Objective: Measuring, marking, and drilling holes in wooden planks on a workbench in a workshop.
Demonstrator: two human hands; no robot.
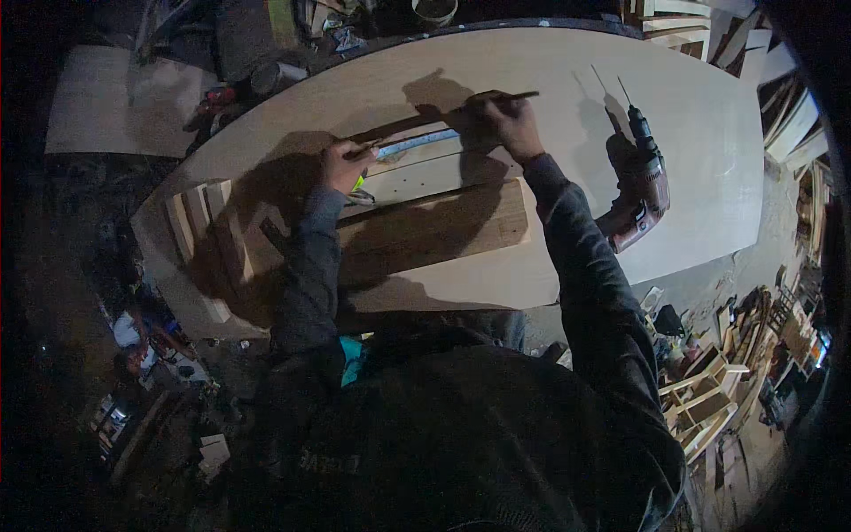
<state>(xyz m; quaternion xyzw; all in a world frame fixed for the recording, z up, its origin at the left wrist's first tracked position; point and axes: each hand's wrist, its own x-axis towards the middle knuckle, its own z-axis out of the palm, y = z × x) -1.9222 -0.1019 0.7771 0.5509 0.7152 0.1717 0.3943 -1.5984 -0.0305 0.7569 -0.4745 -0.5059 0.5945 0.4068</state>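
Observation:
My left hand (344,166) is closed on a tape measure (359,183) with a yellow-green part, its pale blade (415,141) stretched rightward over light wood strips (403,182). At the blade's far end, my right hand (507,120) grips a thin dark pencil-like stick (526,94), its fingers bent and partly in shadow. Below both hands lies a thicker brown board (443,226), on a large pale, curved-edged panel (683,106). More short wood pieces (199,222) lie to the left of my left forearm.
A drill (643,199) with a long bit lies right of my right forearm. A second pale board (106,106) is at upper left. Wood offcuts (709,399) crowd the floor at lower right, and more (683,22) are piled behind the panel's right end.

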